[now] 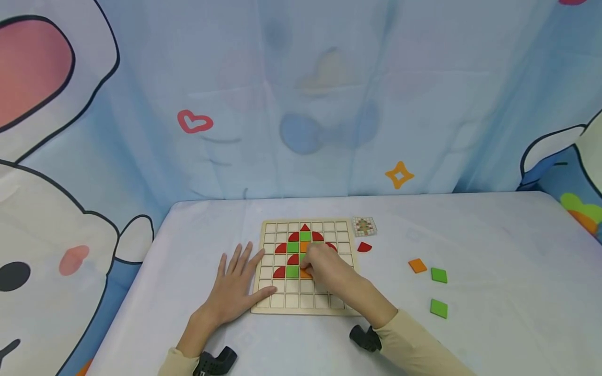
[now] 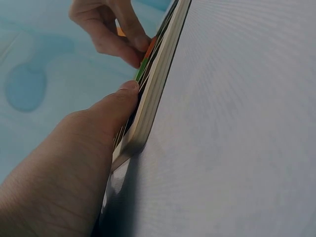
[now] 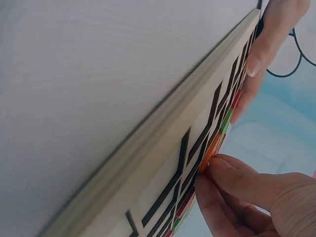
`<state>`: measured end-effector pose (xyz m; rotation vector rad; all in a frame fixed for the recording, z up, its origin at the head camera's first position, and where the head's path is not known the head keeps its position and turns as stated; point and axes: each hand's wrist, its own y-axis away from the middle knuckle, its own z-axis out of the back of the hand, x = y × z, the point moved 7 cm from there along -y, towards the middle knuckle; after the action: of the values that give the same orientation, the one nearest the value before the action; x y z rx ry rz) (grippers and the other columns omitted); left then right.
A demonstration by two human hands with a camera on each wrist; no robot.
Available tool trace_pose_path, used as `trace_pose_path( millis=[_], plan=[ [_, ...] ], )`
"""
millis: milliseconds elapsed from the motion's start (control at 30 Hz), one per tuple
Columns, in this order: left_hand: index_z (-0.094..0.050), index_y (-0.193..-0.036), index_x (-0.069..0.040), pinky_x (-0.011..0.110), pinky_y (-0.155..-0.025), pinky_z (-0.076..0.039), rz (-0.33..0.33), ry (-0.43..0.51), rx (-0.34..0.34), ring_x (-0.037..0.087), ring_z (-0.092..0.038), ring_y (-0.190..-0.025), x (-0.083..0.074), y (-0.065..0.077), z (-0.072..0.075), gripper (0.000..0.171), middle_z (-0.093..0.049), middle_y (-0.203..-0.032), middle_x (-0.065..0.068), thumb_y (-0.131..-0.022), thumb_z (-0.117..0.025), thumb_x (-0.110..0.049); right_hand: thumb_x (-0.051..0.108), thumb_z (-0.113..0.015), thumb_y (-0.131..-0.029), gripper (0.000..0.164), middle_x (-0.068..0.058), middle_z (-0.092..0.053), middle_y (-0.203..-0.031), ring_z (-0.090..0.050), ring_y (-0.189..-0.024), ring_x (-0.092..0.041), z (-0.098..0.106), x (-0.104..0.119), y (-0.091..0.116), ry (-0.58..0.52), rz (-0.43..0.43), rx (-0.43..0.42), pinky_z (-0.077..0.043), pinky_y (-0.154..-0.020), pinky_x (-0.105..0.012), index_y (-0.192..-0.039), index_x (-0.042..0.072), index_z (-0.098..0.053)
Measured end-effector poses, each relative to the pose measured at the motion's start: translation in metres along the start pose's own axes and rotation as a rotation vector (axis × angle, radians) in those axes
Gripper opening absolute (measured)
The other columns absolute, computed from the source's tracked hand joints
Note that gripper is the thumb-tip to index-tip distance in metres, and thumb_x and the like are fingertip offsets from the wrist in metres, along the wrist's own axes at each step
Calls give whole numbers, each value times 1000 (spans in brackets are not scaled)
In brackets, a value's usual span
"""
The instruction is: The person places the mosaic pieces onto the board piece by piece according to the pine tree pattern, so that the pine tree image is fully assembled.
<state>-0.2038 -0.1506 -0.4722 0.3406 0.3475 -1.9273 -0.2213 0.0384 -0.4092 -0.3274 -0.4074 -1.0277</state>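
Observation:
A wooden grid board (image 1: 284, 301) lies on the table. Red, green and orange tiles fill part of its grid in a stepped, tree-like figure. My left hand (image 1: 233, 290) rests flat with spread fingers at the board's left side, its thumb over the lower left edge. Over the middle of the board, my right hand (image 1: 331, 269) has thumb and fingertips curled together at an orange square tile (image 3: 211, 149), pinching its edge. A green tile (image 1: 292, 271) and a red quarter-round tile (image 1: 279, 272) sit left of it. The right hand hides part of the figure.
To the board's right lie a red quarter-round tile (image 1: 364, 247), an orange tile (image 1: 417, 266) and two green tiles (image 1: 439, 275). A small pattern card (image 1: 365, 226) lies by the upper right corner. A blue printed curtain (image 1: 329, 172) hangs behind the white table.

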Motion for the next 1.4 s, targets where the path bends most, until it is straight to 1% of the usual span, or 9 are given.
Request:
trace_pose_path(
  millis=[333, 467, 600, 800, 900, 1033, 1167, 1233, 1400],
  plan=[
    [-32, -166, -15, 67, -124, 2, 11, -5, 1, 41, -5, -161, 0, -1, 0, 90, -18, -173, 17, -96, -61, -63, -10, -79, -86, 12, -9, -71, -89, -67, -88, -24, 1, -2, 2, -23, -12, 2, -62, -82, -36, -95, -2, -83],
    [-33, -165, -15, 68, -124, 2, 14, -2, 5, 41, -5, -161, 0, 0, -1, 89, -18, -173, 17, -96, -61, -63, -9, -79, -87, 13, -8, -72, -90, -68, -88, -23, 2, -5, 5, -77, -1, 4, -62, -82, -36, -97, -1, -83],
    [-34, -165, -14, 69, -123, 1, 18, 3, 5, 41, -6, -161, 0, 2, -1, 89, -19, -173, 17, -96, -61, -63, -7, -77, -89, 14, -6, -77, -96, -71, -92, -23, 6, -13, 11, -165, 31, 14, -61, -83, -36, -100, 0, -82],
    [-35, -165, -15, 69, -123, 0, 21, -5, 0, 42, -7, -160, 2, 2, -3, 89, -20, -173, 17, -95, -60, -64, 0, -75, -94, 15, -5, -78, -106, -72, -99, -21, 18, -31, 30, -279, 79, 47, -61, -86, -31, -108, 3, -81],
    [-35, -164, -15, 69, -123, 0, 20, -3, -6, 42, -8, -160, 2, 3, -3, 89, -20, -173, 17, -95, -60, -64, 0, -75, -94, 18, -5, -77, -110, -72, -101, -23, 31, -41, 44, -288, 92, 49, -61, -88, -32, -111, 3, -79],
    [-36, -164, -15, 69, -123, -1, 17, 5, -17, 42, -9, -160, 1, 3, -1, 88, -21, -173, 17, -95, -61, -64, -2, -77, -91, 22, -4, -75, -112, -70, -105, -27, 59, -57, 63, -256, 98, 14, -61, -90, -36, -112, 3, -78],
    [-35, -165, -15, 69, -123, 0, 17, -4, -13, 41, -8, -160, 0, 2, -1, 89, -20, -173, 17, -95, -61, -64, -1, -82, -87, 26, -1, -74, -111, -69, -104, -27, 89, -85, 84, -179, 44, -46, -61, -87, -39, -111, 7, -79],
    [-35, -165, -15, 68, -124, 0, 16, -6, -11, 41, -8, -160, 0, 1, -1, 89, -20, -173, 17, -95, -60, -64, 0, -84, -86, 28, -1, -73, -111, -69, -103, -26, 100, -102, 94, -150, -1, -66, -62, -86, -40, -112, 8, -79],
    [-36, -164, -15, 69, -123, -1, 11, 4, -14, 42, -9, -160, -2, 1, 0, 89, -21, -173, 17, -95, -60, -64, 2, -84, -86, 30, -6, -74, -111, -70, -99, -27, 113, -142, 116, -164, -77, -59, -62, -85, -37, -114, 6, -78]
  ],
)
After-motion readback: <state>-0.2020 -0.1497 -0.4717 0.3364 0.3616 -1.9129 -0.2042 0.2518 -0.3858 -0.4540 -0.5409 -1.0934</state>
